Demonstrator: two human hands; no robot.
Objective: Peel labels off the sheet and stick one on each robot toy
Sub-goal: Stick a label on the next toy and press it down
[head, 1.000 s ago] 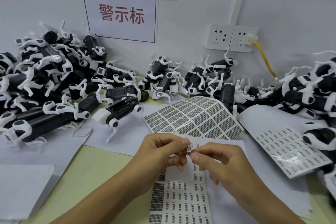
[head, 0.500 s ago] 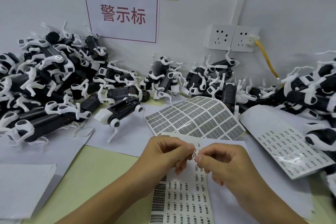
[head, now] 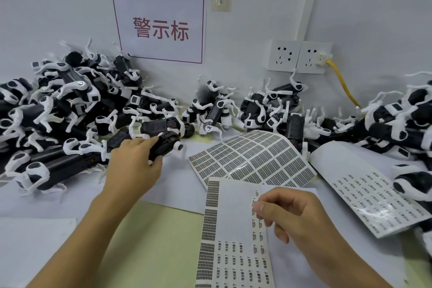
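Labels, small white printed stickers, are the work here: we pinch one peeled label (head: 255, 201) between thumb and forefinger of our right hand (head: 294, 215), just above the long white backing sheet (head: 236, 229) that lies flat on the pale green desk (head: 163, 241). A moment ago both our hands met over that sheet to lift the sticker free; now our left hand (head: 135, 166) has gone out to the heap and its grip closes round a black-and-white plastic robot dog toy (head: 167, 145), fingers curled over the body at the near edge of the pile. The toy looks slightly blurred, so we judge it is just coming off the white paper beneath it.

We read this as the turn from peeling to sticking: label free, toy in hand, the two well apart. Bringing them together is the step ahead, and the sticker hanging from our fingertips could fold onto itself or cling to skin before then.

More robot toys (head: 58, 119) are stacked along the grey wall, left and right. A curled sheet of dark-printed stickers (head: 254, 159) lies just beyond the backing sheet, and another white label sheet (head: 374, 196) rests to the right. A red-bordered wall sign (head: 161, 28) and two white sockets (head: 299, 57) with a yellow cable (head: 341, 82) look on.
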